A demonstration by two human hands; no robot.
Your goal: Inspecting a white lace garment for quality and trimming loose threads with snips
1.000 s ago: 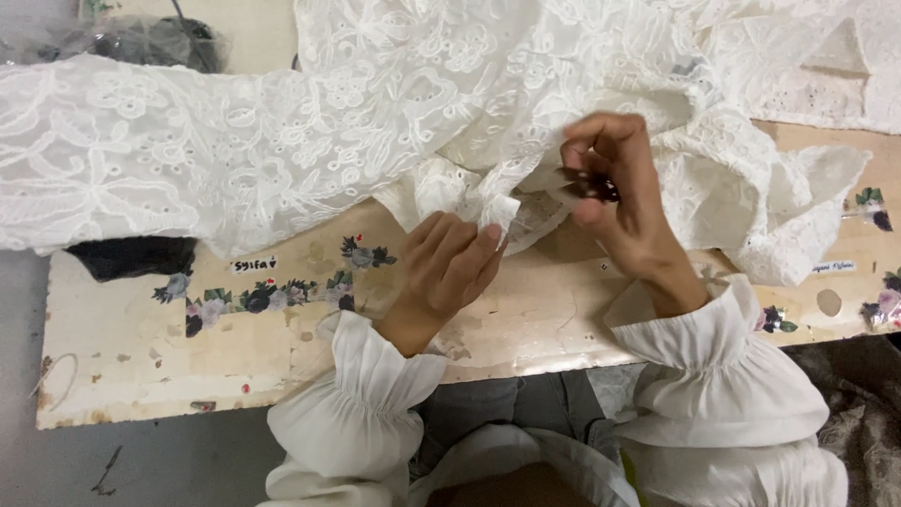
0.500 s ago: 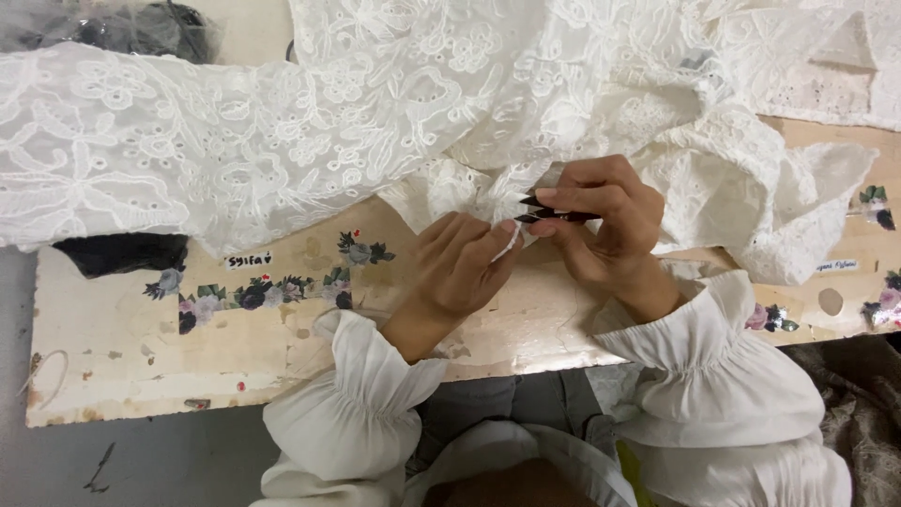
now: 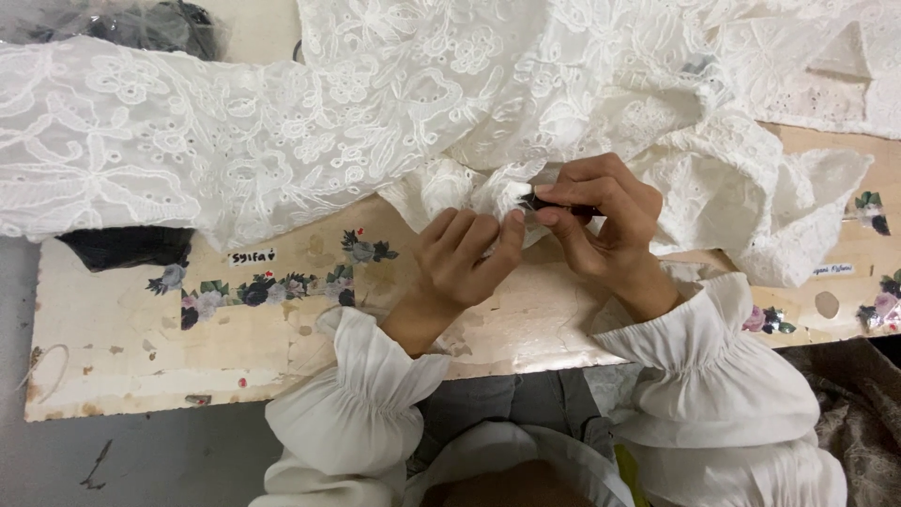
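At the near edge of a worn wooden table (image 3: 282, 366), seen from the head camera, a mass of white embroidered lace fabric (image 3: 282, 141) lies spread across most of the top. The left hand (image 3: 465, 258) pinches a bunched fold of the fabric just beside the right hand (image 3: 601, 216), whose fingers are clenched around a small dark tool (image 3: 544, 201) pressed against that same fold. Both wrists wear ruffled white cuffs. Floral stickers (image 3: 253, 291) run along the tabletop left of the hands, and a dark cloth (image 3: 122, 246) peeks from under the lace.
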